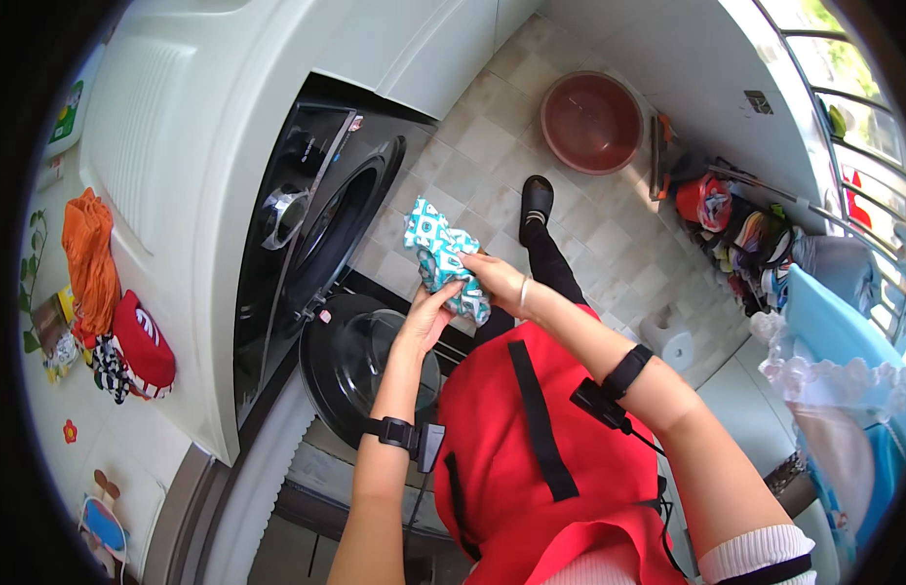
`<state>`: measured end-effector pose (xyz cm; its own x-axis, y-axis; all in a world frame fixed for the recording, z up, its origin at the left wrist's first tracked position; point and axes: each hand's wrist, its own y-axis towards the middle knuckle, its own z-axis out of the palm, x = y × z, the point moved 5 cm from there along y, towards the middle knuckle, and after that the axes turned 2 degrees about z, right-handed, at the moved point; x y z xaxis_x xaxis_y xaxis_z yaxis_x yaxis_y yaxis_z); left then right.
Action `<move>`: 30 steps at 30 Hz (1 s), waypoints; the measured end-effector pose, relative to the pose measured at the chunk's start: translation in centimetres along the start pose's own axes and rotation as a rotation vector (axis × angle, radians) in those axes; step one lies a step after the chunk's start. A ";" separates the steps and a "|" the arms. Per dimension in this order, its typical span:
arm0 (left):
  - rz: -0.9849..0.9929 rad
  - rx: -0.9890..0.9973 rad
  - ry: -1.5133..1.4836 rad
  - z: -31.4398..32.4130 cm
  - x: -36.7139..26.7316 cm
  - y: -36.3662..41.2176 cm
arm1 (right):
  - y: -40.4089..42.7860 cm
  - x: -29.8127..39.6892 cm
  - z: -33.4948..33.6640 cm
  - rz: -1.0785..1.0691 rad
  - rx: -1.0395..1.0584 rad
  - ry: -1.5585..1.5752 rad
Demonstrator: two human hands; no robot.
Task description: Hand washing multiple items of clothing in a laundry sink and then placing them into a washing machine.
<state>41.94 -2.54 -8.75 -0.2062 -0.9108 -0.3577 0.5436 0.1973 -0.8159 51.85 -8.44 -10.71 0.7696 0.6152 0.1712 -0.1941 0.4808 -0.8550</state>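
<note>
A bunched teal-and-white patterned cloth (445, 252) is held up in front of me, gripped by both hands. My left hand (429, 316) pinches its lower end with the thumb on top. On its right side, my right hand (495, 281) grasps the middle of the cloth. The cloth's full shape is hidden by its folds. To the left stands a black front-loading washing machine (343, 212) whose round door opening faces the cloth. Its glass door (365, 358) is swung open, below and behind my left hand and forearm.
A white counter (168, 197) tops the machine, bearing an orange cloth (91, 256) and a red cap-like item (142, 344). On the tiled floor sits a reddish-brown basin (592, 123). Several shoes and a red bucket (705, 203) line the right wall. Light-blue lace-edged fabric (836, 351) hangs at right.
</note>
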 end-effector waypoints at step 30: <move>0.052 -0.451 0.358 -16.4 3.8 -3.6 | -1.4 -3.5 -15.3 -0.312 -0.574 -0.842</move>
<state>25.87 -0.75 -14.60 -0.4936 -0.7317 -0.4701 0.1761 0.4452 -0.8779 58.72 -20.86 -17.61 0.0243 0.8549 0.5182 0.4242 0.4605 -0.7797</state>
